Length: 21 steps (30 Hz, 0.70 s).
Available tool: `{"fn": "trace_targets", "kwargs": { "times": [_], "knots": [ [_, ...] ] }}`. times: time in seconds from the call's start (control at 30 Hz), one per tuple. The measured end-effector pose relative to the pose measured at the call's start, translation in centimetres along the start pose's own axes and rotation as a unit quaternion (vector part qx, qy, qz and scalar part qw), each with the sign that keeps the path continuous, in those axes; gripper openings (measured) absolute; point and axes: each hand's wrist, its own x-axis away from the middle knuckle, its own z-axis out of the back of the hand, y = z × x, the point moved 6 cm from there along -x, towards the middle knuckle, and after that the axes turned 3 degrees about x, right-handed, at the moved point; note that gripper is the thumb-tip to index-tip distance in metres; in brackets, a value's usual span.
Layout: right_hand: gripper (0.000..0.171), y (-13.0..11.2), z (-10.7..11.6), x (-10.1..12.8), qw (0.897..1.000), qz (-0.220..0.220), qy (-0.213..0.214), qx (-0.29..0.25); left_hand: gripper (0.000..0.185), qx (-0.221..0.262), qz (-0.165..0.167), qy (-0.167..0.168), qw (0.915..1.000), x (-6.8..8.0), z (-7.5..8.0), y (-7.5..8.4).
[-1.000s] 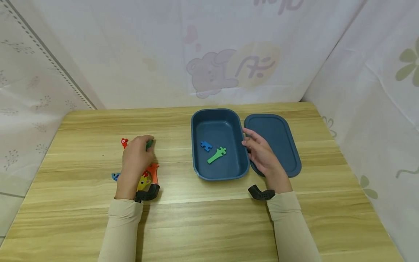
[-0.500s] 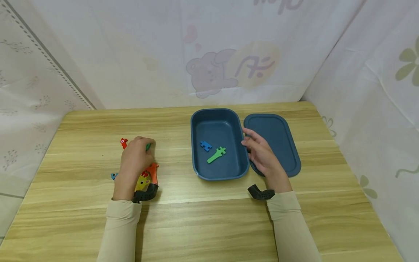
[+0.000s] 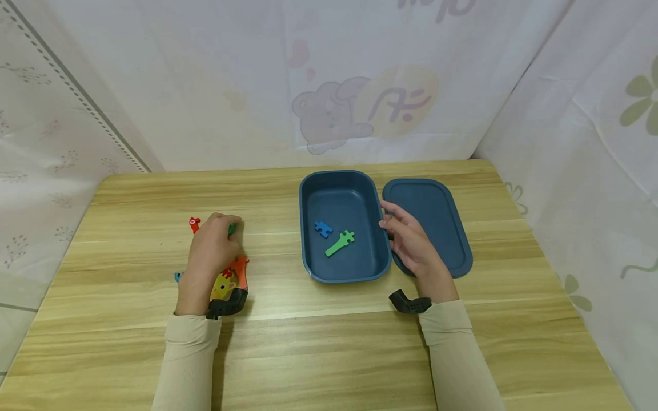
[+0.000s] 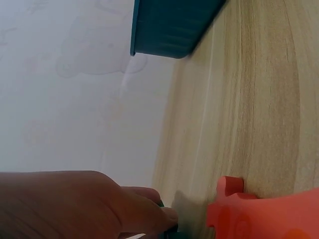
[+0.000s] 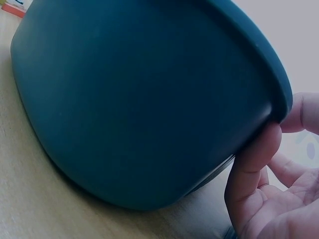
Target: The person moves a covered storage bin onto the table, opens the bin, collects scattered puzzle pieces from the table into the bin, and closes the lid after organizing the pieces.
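Observation:
My left hand (image 3: 212, 246) lies over a cluster of flat puzzle pieces on the wooden table, its fingertips curled onto a small green piece (image 3: 233, 229). The left wrist view shows those fingers (image 4: 144, 211) pinching it beside an orange piece (image 4: 264, 214). A red piece (image 3: 194, 224), an orange piece (image 3: 240, 269), a yellow piece (image 3: 224, 285) and a blue piece (image 3: 178, 277) lie around that hand. My right hand (image 3: 409, 241) rests relaxed against the right wall of an open dark blue box (image 3: 336, 197), thumb (image 5: 256, 149) touching the rim. Inside lie a blue piece (image 3: 323, 229) and a green piece (image 3: 340, 243).
The box's dark blue lid (image 3: 437, 220) lies flat just right of the box, partly under my right hand. White patterned curtains close the table at the back, left and right. Bare wood (image 3: 329, 342) stretches along the near edge.
My left hand has shifted slightly back and to the left, with the small green piece under its fingertips. The right hand and box have not moved.

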Motion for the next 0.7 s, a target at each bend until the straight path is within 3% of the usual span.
{"fn": "trace_targets", "kwargs": {
  "times": [0.7],
  "knots": [
    [0.063, -0.10, -0.06, 0.00, 1.000, 0.001, 0.002, -0.001, 0.049, 0.021, -0.006, 0.008, 0.9997, -0.25, 0.32, 0.50]
  ]
}}
